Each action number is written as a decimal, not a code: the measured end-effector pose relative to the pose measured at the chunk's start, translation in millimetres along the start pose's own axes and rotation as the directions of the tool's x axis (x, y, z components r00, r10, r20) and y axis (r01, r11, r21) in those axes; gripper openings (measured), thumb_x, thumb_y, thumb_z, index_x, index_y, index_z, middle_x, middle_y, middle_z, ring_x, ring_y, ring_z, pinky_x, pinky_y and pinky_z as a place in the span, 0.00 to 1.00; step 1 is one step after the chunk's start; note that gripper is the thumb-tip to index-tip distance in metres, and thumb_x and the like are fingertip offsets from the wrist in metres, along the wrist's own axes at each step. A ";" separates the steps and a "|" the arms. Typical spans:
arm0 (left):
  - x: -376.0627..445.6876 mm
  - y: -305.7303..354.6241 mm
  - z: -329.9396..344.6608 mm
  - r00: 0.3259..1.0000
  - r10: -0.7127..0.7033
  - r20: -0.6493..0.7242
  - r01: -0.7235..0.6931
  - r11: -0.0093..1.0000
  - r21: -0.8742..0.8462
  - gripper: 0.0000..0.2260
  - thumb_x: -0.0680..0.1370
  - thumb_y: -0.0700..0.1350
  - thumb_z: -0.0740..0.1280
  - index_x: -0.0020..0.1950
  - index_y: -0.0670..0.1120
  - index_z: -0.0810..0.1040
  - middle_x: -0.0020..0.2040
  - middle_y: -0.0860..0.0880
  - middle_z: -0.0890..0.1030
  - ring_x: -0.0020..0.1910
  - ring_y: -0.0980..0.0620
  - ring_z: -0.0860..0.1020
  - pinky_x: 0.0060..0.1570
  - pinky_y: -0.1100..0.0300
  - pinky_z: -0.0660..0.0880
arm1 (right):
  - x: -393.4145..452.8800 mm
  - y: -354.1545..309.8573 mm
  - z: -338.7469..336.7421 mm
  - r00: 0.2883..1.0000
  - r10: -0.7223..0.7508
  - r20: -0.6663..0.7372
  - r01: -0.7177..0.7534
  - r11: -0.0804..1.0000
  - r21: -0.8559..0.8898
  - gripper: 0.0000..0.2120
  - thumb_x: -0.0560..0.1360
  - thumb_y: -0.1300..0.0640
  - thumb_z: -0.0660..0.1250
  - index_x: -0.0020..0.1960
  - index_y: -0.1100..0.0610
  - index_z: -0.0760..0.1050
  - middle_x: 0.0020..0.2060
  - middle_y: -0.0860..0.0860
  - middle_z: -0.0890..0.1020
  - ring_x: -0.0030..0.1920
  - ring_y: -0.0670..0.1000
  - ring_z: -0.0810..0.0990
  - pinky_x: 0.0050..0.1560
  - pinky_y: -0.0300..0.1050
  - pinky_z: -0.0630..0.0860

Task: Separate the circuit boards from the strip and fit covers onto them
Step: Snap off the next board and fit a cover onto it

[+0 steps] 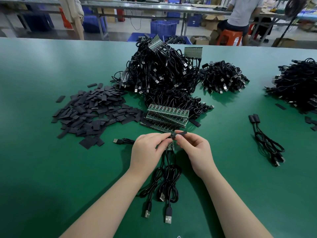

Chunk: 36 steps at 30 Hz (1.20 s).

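Observation:
My left hand [147, 150] pinches small green circuit boards [170, 146] whose black USB cables [167, 182] hang down onto the green table [51, 169]. My right hand [195, 152] holds a black cover sleeve [180, 133] between thumb and forefinger, its left end right against the top of a board at my left fingertips. Just beyond my hands lies a stack of green board strips [167, 115] with cables attached. A heap of flat black covers [92, 112] lies to the left.
A big tangle of cabled strips [161, 71] rises behind the stack, with a smaller cable pile [223, 78] to its right and another [298, 85] at the far right. Two covered cables [264, 140] lie to the right. A seated person [240, 16] is beyond the table.

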<state>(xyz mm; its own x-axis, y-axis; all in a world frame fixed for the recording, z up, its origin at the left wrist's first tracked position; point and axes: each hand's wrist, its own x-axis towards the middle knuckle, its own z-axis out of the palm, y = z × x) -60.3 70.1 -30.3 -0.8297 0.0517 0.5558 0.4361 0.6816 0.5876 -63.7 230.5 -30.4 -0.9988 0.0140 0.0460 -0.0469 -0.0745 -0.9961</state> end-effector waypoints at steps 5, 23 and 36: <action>0.8 1.5 0.2 0.999 0.024 0.041 -0.023 1.000 -0.020 0.11 0.76 0.48 0.70 0.56 0.48 0.84 0.50 0.54 0.85 0.51 0.57 0.80 0.55 0.61 0.72 | -1.3 -1.3 1.5 1.000 -0.015 -0.026 0.013 0.999 -0.047 0.09 0.69 0.44 0.73 0.46 0.46 0.86 0.40 0.52 0.86 0.42 0.47 0.82 0.48 0.47 0.79; -0.8 3.9 1.1 0.998 0.053 -0.030 -0.054 0.998 -0.044 0.10 0.73 0.43 0.72 0.54 0.45 0.85 0.46 0.51 0.86 0.47 0.56 0.79 0.51 0.67 0.70 | -4.9 -6.0 4.0 0.999 -0.037 -0.018 0.035 0.996 -0.081 0.05 0.76 0.59 0.72 0.43 0.51 0.85 0.41 0.57 0.85 0.40 0.46 0.80 0.43 0.37 0.76; -1.9 4.4 -0.7 1.000 0.019 -0.007 -0.019 0.997 -0.075 0.10 0.74 0.44 0.70 0.55 0.47 0.85 0.47 0.53 0.86 0.48 0.57 0.78 0.52 0.65 0.72 | -5.7 -10.3 5.2 0.999 -0.043 0.010 0.044 0.995 -0.087 0.08 0.76 0.59 0.73 0.43 0.47 0.85 0.40 0.53 0.86 0.39 0.44 0.80 0.42 0.36 0.77</action>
<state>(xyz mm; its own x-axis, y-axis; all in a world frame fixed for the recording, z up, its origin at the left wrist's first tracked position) -56.6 72.4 -28.4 -0.8192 0.0596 0.5704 0.4767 0.6237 0.6195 -57.6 226.0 -19.9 -0.9959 0.0070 0.0899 -0.0898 0.0128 -0.9959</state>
